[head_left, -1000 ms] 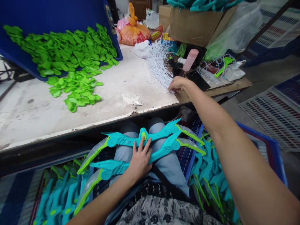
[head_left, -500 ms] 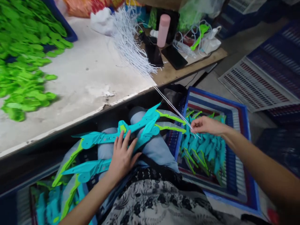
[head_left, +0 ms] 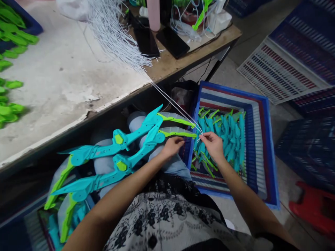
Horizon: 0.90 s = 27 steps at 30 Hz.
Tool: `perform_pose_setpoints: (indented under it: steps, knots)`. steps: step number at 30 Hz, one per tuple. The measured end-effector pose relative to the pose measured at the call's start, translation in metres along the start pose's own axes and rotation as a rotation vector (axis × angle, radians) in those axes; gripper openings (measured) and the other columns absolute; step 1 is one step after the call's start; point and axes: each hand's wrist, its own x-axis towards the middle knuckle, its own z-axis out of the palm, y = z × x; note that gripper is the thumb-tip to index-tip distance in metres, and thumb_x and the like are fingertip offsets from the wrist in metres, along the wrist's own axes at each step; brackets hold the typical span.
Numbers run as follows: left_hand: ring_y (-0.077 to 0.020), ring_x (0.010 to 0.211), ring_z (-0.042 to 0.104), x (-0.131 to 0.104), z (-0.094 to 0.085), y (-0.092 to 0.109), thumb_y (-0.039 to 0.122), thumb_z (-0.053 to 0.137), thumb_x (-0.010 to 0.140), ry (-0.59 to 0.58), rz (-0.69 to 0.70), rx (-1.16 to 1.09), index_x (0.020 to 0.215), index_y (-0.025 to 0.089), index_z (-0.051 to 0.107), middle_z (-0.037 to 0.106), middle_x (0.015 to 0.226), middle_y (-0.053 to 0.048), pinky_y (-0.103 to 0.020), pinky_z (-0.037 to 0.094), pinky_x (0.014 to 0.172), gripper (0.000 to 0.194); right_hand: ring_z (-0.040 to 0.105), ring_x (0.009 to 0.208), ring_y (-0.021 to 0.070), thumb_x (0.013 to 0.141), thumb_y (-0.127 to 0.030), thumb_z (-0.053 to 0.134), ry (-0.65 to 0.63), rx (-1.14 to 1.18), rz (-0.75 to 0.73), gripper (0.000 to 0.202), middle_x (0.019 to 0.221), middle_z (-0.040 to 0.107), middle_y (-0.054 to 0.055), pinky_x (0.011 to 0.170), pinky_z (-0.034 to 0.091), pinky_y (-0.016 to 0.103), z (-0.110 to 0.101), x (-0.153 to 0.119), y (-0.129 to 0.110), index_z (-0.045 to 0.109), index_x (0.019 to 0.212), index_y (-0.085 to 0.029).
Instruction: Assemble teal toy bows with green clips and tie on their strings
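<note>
Two teal toy bows with lime-green limbs lie side by side across my lap, the upper bow point(head_left: 104, 150) farther out and the lower bow point(head_left: 102, 179) nearer my body. My right hand point(head_left: 214, 146) pinches the ends of two white strings point(head_left: 174, 103), just right of the bows' green tips. The strings run taut to the table's edge, toward the bundle there. Just under the lower bow's right green limb, my left hand point(head_left: 173, 146) has its fingers curled together; whether anything is between them is hidden.
A blue-rimmed basket point(head_left: 272, 167) full of similar bows stands at right; more bows point(head_left: 54, 230) lie at lower left. On the table point(head_left: 49, 94) are a white string bundle point(head_left: 115, 38), two phones point(head_left: 172, 42), a pink bottle point(head_left: 154, 15) and green pieces point(head_left: 12, 108). A red stool point(head_left: 311, 205) stands right.
My left hand has moved right, from the bows' middle to below the right green limb. My right hand still pinches the strings, closer to the tips. The view has shifted right and down.
</note>
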Motion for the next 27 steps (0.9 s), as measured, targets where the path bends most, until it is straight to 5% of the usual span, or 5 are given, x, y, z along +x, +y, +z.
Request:
perform_pose_setpoints:
  steps: [5,15,27]
  knots:
    - [-0.0129,0.067,0.060,0.026,0.019,0.000,0.013,0.064,0.072,-0.061,-0.237,-0.332,0.078,0.012,0.069,0.070,0.083,-0.008,-0.026,0.045,0.064,0.007,0.049,0.051,0.0109,0.074,-0.044,0.064,0.120,-0.132,-0.087,0.026,0.063,0.062,0.000,0.052,0.040,0.025,0.009,-0.005,0.017,0.063,0.075,-0.017]
    - [-0.0162,0.077,0.061,0.031,0.024,-0.007,0.017,0.077,0.058,-0.200,-0.241,-0.453,0.079,0.012,0.071,0.070,0.085,-0.007,-0.031,0.045,0.072,0.022,0.049,0.051,0.0110,0.081,-0.039,0.060,0.215,-0.384,-0.295,0.021,0.064,0.062,-0.001,0.056,0.042,0.026,0.003,-0.020,0.024,0.062,0.076,-0.019]
    - [-0.0151,0.073,0.063,0.034,0.027,-0.007,0.024,0.078,0.062,-0.261,-0.280,-0.522,0.078,0.009,0.071,0.069,0.077,-0.008,-0.029,0.047,0.072,0.023,0.062,0.075,0.0183,0.087,-0.032,0.053,0.107,-0.471,-0.471,0.015,0.079,0.067,0.006,0.070,0.049,0.033,0.001,-0.022,0.024,0.059,0.076,-0.023]
